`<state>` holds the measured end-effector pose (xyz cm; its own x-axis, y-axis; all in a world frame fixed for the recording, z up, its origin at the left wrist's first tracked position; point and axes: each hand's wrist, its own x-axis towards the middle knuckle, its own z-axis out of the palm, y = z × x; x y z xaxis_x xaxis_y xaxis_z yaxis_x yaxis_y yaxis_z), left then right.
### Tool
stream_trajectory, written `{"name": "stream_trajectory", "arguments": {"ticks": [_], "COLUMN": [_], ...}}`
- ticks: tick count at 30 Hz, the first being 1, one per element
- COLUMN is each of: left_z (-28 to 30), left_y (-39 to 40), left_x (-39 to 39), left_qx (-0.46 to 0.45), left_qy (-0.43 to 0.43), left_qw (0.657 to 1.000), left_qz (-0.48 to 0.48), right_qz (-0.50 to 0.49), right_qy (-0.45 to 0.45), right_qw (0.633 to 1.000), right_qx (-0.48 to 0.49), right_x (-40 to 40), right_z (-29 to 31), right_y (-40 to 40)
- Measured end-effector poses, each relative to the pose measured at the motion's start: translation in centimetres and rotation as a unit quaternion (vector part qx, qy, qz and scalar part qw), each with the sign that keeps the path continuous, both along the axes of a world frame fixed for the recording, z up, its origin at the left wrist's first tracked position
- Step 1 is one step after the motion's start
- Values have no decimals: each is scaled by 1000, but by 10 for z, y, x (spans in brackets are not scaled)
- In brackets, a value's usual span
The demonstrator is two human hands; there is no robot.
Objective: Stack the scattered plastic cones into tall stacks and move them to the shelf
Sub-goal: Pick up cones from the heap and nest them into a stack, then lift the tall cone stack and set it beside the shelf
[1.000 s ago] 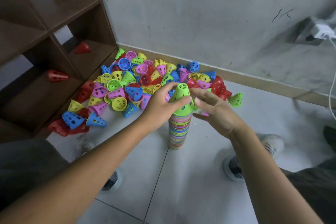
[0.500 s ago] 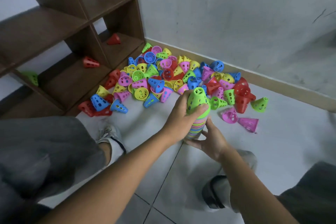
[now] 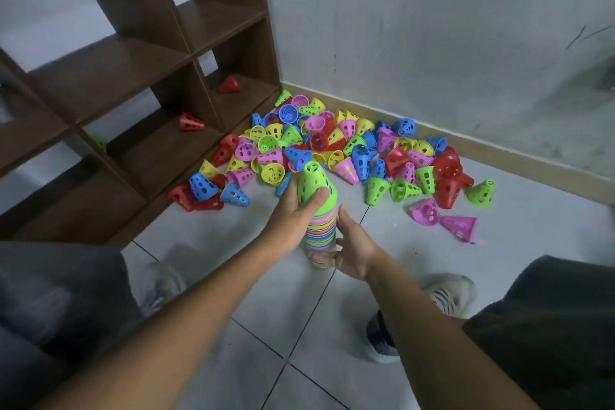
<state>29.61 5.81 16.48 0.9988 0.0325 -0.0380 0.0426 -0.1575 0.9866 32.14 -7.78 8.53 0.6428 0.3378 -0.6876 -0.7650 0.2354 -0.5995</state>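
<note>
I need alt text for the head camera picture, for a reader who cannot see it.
A person's left hand grips the green top of a tall stack of coloured cones while the right hand holds its base. Loose cones lie scattered on the floor beside a brown shelf.

Grey scuffed wall point(image 3: 432, 27) with tan skirting point(image 3: 499, 150) meets pale tiled floor point(image 3: 266, 326).

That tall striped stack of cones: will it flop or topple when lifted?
Likely top-heavy: the stack is tall and narrow, so it may tip. The left hand grips its top and the right hand its base, suggesting it needs steadying. The perforated plastic probably makes it light.
</note>
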Motion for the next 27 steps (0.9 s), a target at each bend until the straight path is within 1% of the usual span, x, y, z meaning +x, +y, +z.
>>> {"name": "stream_trajectory", "arguments": {"ticks": [3, 7, 11, 15, 22, 27], "left_z": [4, 5, 11, 9, 1, 2], "left_y": [15, 48, 94, 135, 198, 245], "left_x": [-6, -12, -15, -19, -25, -27], "left_qx": [9, -1, -15, -12, 4, 2], "left_qy": [4, 0, 19, 19, 31, 42], "left_qw": [1000, 998, 994, 987, 965, 951], "left_qz": [10, 68, 105, 162, 261, 306], "right_qz": [8, 40, 69, 107, 148, 180], "right_qy": [14, 10, 11, 7, -1, -10], "right_qw": [1000, 999, 997, 991, 987, 982], "right_qx": [9, 29, 45, 76, 57, 61], "right_x": [-10, -9, -7, -9, 3, 8], "right_z": [6, 12, 20, 22, 12, 7], "right_y": [23, 56, 101, 148, 217, 274]}}
